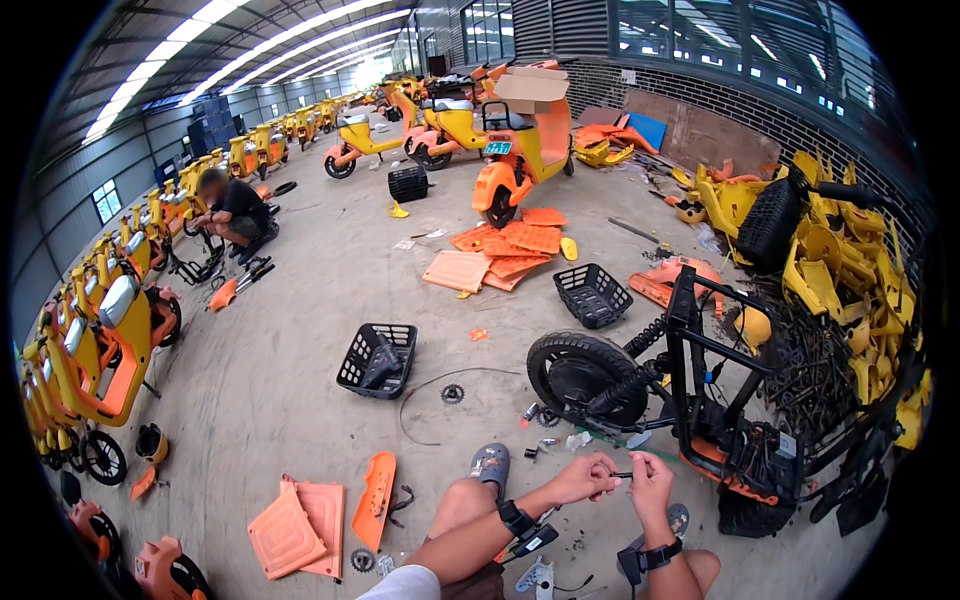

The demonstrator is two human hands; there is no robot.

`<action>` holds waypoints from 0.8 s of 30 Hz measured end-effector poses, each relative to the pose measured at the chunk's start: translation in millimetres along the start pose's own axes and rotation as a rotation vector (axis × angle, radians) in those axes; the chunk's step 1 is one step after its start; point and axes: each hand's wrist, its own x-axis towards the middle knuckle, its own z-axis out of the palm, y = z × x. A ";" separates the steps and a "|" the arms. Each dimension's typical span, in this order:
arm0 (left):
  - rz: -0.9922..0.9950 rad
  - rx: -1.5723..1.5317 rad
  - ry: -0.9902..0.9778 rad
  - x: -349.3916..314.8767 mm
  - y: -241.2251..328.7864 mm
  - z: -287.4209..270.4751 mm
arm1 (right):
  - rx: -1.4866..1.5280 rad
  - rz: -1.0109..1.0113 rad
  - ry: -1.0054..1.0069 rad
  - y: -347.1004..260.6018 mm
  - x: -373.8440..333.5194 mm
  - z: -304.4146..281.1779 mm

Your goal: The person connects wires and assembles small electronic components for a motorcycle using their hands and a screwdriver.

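My left hand [584, 480] and my right hand [651, 482] meet in front of me, fingers closed in a pinch. Between the fingertips runs a short, thin black piece [622, 475], held at both ends; its kind is too small to make out. Just beyond and to the right stands a stripped black scooter frame [688, 370] with its rear wheel [588, 380], spring shock absorbers and exposed wiring. Small loose parts lie on the floor near the wheel, among them a dark toothed ring [548, 418].
Black baskets [378, 362] stand ahead, near a thin cable and a sprocket [452, 394]. Orange panels [297, 530] lie at lower left. Yellow body parts [850, 270] are heaped on the right. Scooters [110, 340] line the left, where another person [238, 212] crouches.
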 end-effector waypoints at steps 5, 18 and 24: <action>-0.239 -0.144 -0.098 12.2 -18.1 -6.6 | -0.012 -0.051 0.027 -2.2 -4.2 -4.7; -0.061 0.024 -0.010 12.6 3.4 17.1 | 0.026 0.044 0.023 8.9 -6.8 -27.7; 0.006 0.201 0.028 11.5 -6.2 14.3 | 0.028 0.214 -0.073 17.3 0.2 -28.9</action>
